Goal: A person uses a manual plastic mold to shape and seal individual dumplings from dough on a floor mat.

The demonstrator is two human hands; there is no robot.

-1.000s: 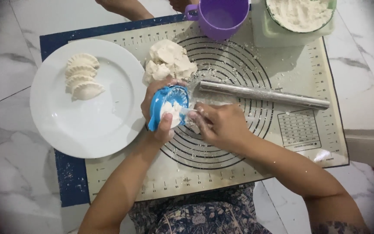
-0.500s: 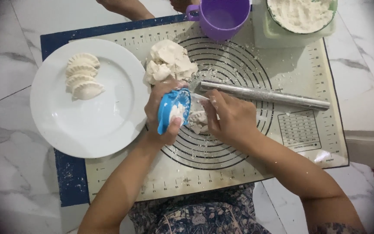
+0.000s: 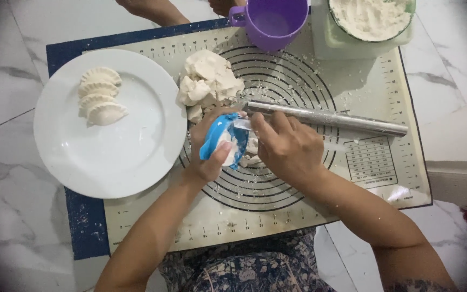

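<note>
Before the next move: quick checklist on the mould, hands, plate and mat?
1. Left hand grips the blue dumpling mould: ok.
2. Right hand at the mould's edge: ok; what its fingers pinch: cannot tell.
3. Mould fully closed: cannot tell; dough shows at the rim.
4. White plate has free space beside the folded dumplings: ok.
5. Dough pile within reach on the baking mat: ok.
6. Steel rolling pin lying flat on the mat: ok.
</note>
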